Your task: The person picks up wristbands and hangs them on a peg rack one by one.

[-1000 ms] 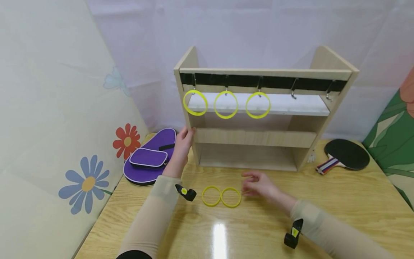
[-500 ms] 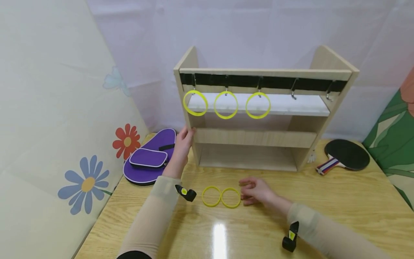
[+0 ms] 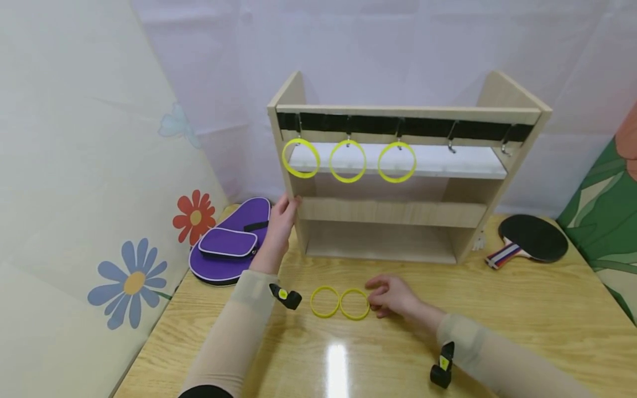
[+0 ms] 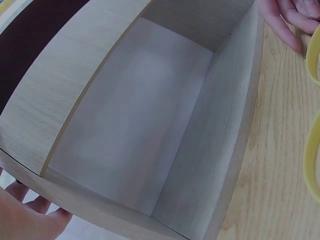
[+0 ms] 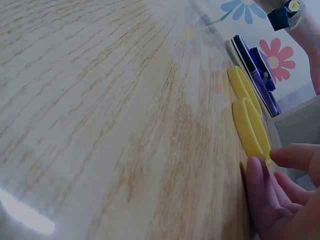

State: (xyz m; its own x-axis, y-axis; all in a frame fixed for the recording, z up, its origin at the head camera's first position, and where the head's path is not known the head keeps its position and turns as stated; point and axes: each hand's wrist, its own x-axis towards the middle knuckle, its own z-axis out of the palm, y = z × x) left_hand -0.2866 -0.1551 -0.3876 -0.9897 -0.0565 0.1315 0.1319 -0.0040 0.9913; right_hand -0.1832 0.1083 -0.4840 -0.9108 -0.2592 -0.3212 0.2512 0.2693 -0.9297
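Observation:
My left hand point(image 3: 280, 226) holds the left side panel of a small wooden shelf unit point(image 3: 393, 213), thumb by its front edge. In the left wrist view, the left fingers point(image 4: 35, 212) lie along the panel's outer side. Two yellow rings lie flat on the table, a left ring point(image 3: 325, 302) and a right ring point(image 3: 355, 304), edges meeting. My right hand point(image 3: 393, 297) is beside the right ring, fingers slightly bent. In the right wrist view, its fingertips are parted around the near edge of the right ring point(image 5: 247, 127); contact is hard to tell. Several hooks line the shelf; yellow rings point(image 3: 348, 181) hang on the left three.
A purple paddle case point(image 3: 229, 243) lies left of the shelf unit, against the flowered wall. To the right, a table-tennis paddle point(image 3: 533, 239) rests on the wooden table point(image 3: 398, 359). Two hooks point(image 3: 451, 145) at the right hold no ring.
My right hand has come down and slightly left to the edge of the right ring on the table. The left hand, shelf unit and hanging rings stay where they were.

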